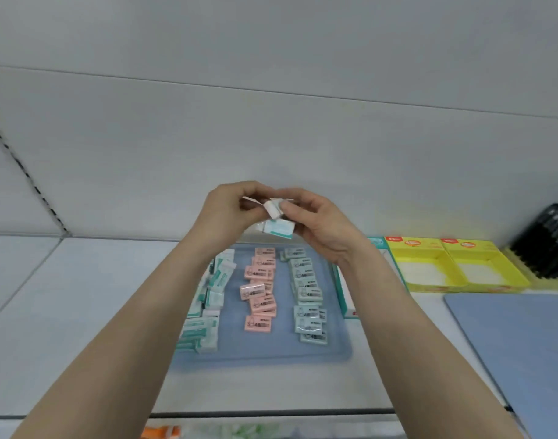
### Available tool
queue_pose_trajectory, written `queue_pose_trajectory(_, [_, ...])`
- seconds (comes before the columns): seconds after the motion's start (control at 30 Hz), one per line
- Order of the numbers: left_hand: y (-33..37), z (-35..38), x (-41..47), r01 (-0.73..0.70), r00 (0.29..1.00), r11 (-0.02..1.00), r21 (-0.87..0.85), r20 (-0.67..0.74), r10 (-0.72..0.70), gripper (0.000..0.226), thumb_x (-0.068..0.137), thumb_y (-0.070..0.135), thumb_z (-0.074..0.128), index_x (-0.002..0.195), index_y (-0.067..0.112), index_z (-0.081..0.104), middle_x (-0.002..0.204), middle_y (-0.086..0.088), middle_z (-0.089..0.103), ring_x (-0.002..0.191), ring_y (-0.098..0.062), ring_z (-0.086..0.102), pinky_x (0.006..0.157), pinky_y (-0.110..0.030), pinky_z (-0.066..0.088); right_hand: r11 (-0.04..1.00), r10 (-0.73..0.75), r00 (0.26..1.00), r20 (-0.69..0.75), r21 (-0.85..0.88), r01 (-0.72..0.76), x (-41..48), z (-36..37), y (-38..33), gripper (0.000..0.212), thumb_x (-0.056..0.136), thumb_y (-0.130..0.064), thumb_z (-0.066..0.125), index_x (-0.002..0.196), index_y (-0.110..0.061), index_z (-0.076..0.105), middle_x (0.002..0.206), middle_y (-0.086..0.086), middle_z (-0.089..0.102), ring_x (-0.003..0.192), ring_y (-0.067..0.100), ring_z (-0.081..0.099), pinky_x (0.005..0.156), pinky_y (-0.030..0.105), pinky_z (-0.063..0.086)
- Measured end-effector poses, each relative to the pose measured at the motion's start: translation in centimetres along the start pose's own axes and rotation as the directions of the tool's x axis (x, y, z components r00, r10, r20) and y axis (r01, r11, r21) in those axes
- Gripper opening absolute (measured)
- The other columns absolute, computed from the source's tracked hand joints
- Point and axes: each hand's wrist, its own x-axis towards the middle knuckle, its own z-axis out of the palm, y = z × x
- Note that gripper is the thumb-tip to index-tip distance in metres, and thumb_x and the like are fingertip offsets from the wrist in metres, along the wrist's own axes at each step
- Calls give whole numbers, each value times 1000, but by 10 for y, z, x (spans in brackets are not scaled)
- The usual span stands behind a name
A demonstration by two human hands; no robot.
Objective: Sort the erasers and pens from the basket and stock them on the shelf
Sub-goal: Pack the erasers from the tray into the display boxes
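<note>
Above the far edge of the blue tray, my grip is clamped: the left hand and the right hand meet fingertip to fingertip, both pinching a small bunch of wrapped erasers, white with teal print. They are held in the air, clear of the tray. How many I have I cannot tell, as the fingers cover most of them. On the tray three rows run away from me: the teal-and-white row along its left side, the pink row down its middle, and the pale green row on its right. Just beside the tray's right edge stands a teal-edged box, and beyond that two yellow boxes, all on the white shelf. I judge the step in hand to be squaring this bunch before setting it down. To do it well I should line up the wrappers flush with my thumbs, pass the bunch to one hand, then lower it onto the tray's left row, print side up. I should not nudge the pink ones, which lie close by.
</note>
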Motion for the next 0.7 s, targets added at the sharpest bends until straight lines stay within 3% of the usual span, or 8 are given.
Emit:
queue_pose_trajectory(0.07, [0, 24, 5, 17, 1000, 1000, 0, -7, -17, 26, 80, 5, 74, 101, 21, 73, 90, -1, 71, 77, -9, 66, 78, -17, 52, 999, -20, 976, -218, -33, 13, -17, -32, -5, 13, 89, 0, 62, 97, -9, 68, 83, 7, 66, 74, 17, 61, 70, 20, 55])
queue_pose_trajectory(0.13, [-3, 41, 7, 51, 998, 999, 5, -46, -51, 25, 80, 5, 75, 99, 21, 73, 87, 1, 70, 77, -8, 66, 78, -13, 50, 964, -102, 902, -420, -265, -14, -39, -73, -3, 17, 88, 1, 65, 87, -15, 70, 75, 4, 63, 69, 16, 58, 66, 18, 54])
queue_pose_trajectory(0.2, [-6, 51, 7, 92, 994, 996, 14, -58, -91, 21, 80, 6, 74, 97, 19, 75, 87, 1, 71, 78, -9, 66, 73, -8, 48, 828, -166, 846, -506, -537, -159, -58, -110, 4, 23, 84, 1, 67, 84, -20, 72, 70, 0, 62, 68, 18, 60, 69, 27, 53])
queue_pose_trajectory(0.3, [-5, 62, 6, 126, 990, 992, 25, -61, -125, 20, 81, 7, 74, 97, 19, 75, 88, 2, 72, 81, -11, 68, 70, -4, 45, 568, -77, 879, -471, -745, -350, -69, -124, 17, 24, 75, -3, 73, 87, -25, 72, 73, -5, 59, 71, 16, 57, 67, 26, 43])
queue_pose_trajectory(0.43, [-1, 66, 4, 127, 990, 991, 33, -70, -125, 19, 82, 8, 73, 98, 18, 75, 89, 1, 72, 83, -13, 68, 71, -3, 45, 562, -60, 913, -404, -770, -303, -62, -107, 31, 22, 79, -6, 72, 94, -22, 71, 88, -2, 63, 71, 16, 63, 69, 26, 53])
queue_pose_trajectory(0.5, [-1, 66, 1, 138, 988, 990, 37, -77, -135, 19, 82, 8, 73, 99, 18, 75, 89, 1, 72, 82, -12, 68, 69, -3, 45, 413, -126, 914, -385, -858, -304, -60, -105, 37, 20, 83, -14, 71, 99, -24, 72, 96, -3, 69, 76, 19, 65, 77, 32, 54])
queue_pose_trajectory(0.57, [-3, 67, -2, 142, 988, 989, 40, -73, -139, 19, 82, 8, 73, 98, 18, 75, 89, 2, 71, 82, -12, 68, 68, -3, 44, 285, -176, 920, -351, -912, -294, -60, -105, 42, 20, 83, -21, 71, 103, -27, 73, 105, -3, 72, 92, 23, 65, 80, 29, 47])
queue_pose_trajectory(0.7, [-7, 73, -8, 160, 985, 987, 35, -74, -157, 18, 82, 8, 73, 97, 19, 75, 87, 4, 71, 77, -8, 67, 68, -4, 45, 203, -177, 936, -303, -942, -267, -59, -106, 50, 24, 83, -29, 70, 107, -30, 71, 111, -1, 70, 98, 20, 64, 79, 27, 43])
